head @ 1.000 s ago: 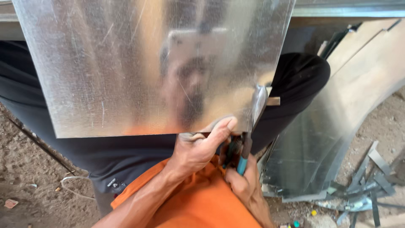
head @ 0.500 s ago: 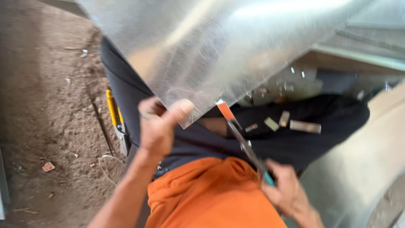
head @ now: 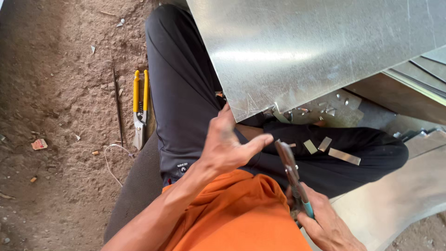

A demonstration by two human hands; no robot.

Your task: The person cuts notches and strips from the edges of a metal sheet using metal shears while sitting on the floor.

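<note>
The big flat metal sheet (head: 316,51) is shining silver-grey. The metal cutting snips (head: 293,179) are showing grey blades and a blue-green handle. The other snips on the ground (head: 140,106) are showing yellow handles. The shirt (head: 237,214) is glowing orange, the trousers (head: 186,88) are looking dark grey, and the dirt ground (head: 60,93) is looking brown.

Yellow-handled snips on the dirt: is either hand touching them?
No: the yellow-handled snips lie alone, apart from the left hand and right hand.

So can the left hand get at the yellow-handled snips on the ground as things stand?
Probably yes: the left hand is open and holds nothing, and the yellow-handled snips lie uncovered on the dirt beside the left leg.
</note>
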